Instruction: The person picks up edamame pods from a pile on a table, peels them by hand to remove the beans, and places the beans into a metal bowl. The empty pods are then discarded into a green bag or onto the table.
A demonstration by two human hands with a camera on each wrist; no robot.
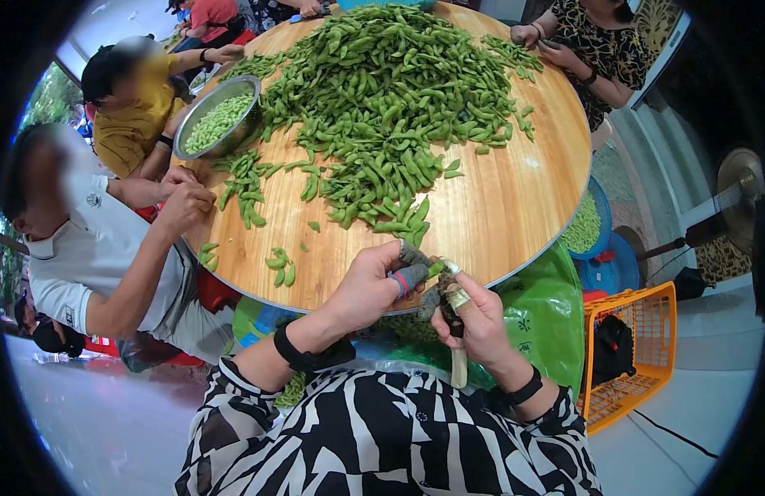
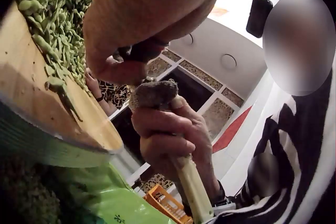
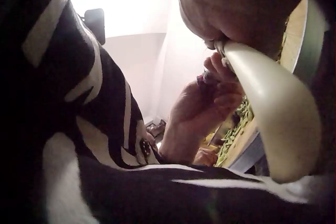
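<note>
Close to the near table edge, my left hand (image 1: 362, 291) pinches a green soybean pod (image 1: 436, 269) between thumb and fingers. Grey coverings (image 1: 409, 277) wrap some of its fingertips. My right hand (image 1: 479, 325) meets it from the right and grips a tool with a smooth cream handle (image 1: 459, 368); the fingers hide the tool's working end. In the right wrist view that handle (image 3: 278, 113) fills the right side, with the left hand (image 3: 197, 113) beyond. A large heap of pods (image 1: 399, 91) spreads over the round wooden table (image 1: 514, 198).
A metal bowl (image 1: 247, 83) of shelled beans stands at the table's left. Blue basins (image 1: 618, 264) and an orange crate (image 1: 667, 347) are at the right. A green plastic sheet (image 1: 548, 306) hangs below the table edge. Other people sit around the table.
</note>
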